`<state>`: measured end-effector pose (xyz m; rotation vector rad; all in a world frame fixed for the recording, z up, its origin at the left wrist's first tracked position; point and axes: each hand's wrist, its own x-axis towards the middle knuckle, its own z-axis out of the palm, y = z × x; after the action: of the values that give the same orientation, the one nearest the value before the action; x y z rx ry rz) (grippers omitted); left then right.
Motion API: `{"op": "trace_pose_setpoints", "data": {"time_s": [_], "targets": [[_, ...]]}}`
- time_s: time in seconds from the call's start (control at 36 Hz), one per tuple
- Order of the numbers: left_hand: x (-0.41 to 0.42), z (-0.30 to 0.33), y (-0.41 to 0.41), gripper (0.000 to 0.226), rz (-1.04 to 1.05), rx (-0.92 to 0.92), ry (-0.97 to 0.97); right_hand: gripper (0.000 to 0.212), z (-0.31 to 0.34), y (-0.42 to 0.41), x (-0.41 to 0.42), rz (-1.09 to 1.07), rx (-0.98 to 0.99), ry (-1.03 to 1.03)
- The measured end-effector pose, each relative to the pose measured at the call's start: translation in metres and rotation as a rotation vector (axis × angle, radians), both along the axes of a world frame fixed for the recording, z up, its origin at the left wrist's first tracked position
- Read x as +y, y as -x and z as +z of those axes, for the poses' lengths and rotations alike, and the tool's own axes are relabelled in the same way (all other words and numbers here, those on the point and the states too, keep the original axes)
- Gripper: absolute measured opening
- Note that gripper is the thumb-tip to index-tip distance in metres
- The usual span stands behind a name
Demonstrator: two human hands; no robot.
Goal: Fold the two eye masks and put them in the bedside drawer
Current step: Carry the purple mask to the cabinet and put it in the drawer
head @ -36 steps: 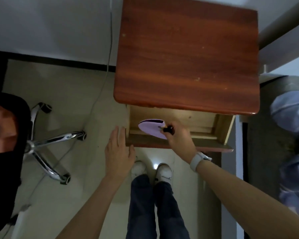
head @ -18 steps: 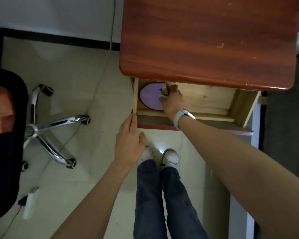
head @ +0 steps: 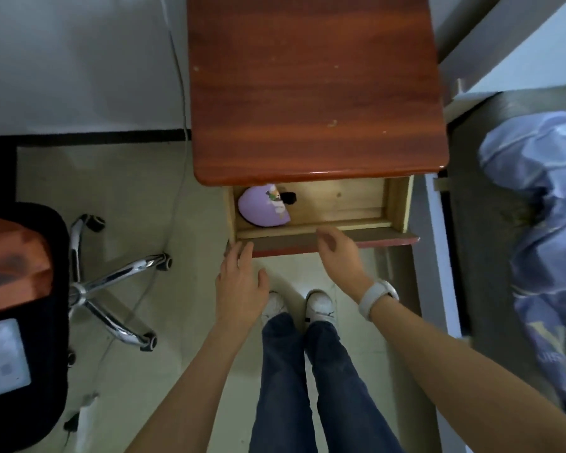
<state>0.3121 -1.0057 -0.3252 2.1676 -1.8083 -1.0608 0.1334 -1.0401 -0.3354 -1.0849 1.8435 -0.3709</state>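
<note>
A folded purple eye mask (head: 262, 209) with a small cartoon print and a black strap end lies in the left part of the open wooden drawer (head: 343, 204) of the red-brown bedside table (head: 314, 86). My left hand (head: 241, 282) rests flat with its fingertips at the drawer front's left corner, holding nothing. My right hand (head: 339, 253), with a white watch on the wrist, hovers over the drawer's front edge, fingers loosely spread and empty. Only one mask is visible.
A black office chair with a chrome wheeled base (head: 111, 282) stands on the tiled floor to the left. A white cable (head: 180, 103) hangs down the wall. A bed with blue patterned bedding (head: 543, 230) is at the right. My legs and white shoes are below the drawer.
My right hand has let go of the purple mask and drawn back out of the drawer to its front edge. The mask stays in the drawer. My left hand stays at the front corner.
</note>
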Motion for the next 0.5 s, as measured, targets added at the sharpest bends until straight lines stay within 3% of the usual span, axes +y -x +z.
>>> {"op": "trace_pose_setpoints", "data": {"time_s": [0.22, 0.5], "targets": [[-0.014, 0.064, 0.082, 0.043, -0.14, 0.103, -0.012, 0.022, 0.088, 0.091, 0.055, -0.338, -0.136, -0.034], [-0.08, 0.125, 0.27, 0.036, -0.538, 0.106, 0.085, 0.022, 0.149, 0.255, 0.077, -0.609, -0.008, 0.09]]}}
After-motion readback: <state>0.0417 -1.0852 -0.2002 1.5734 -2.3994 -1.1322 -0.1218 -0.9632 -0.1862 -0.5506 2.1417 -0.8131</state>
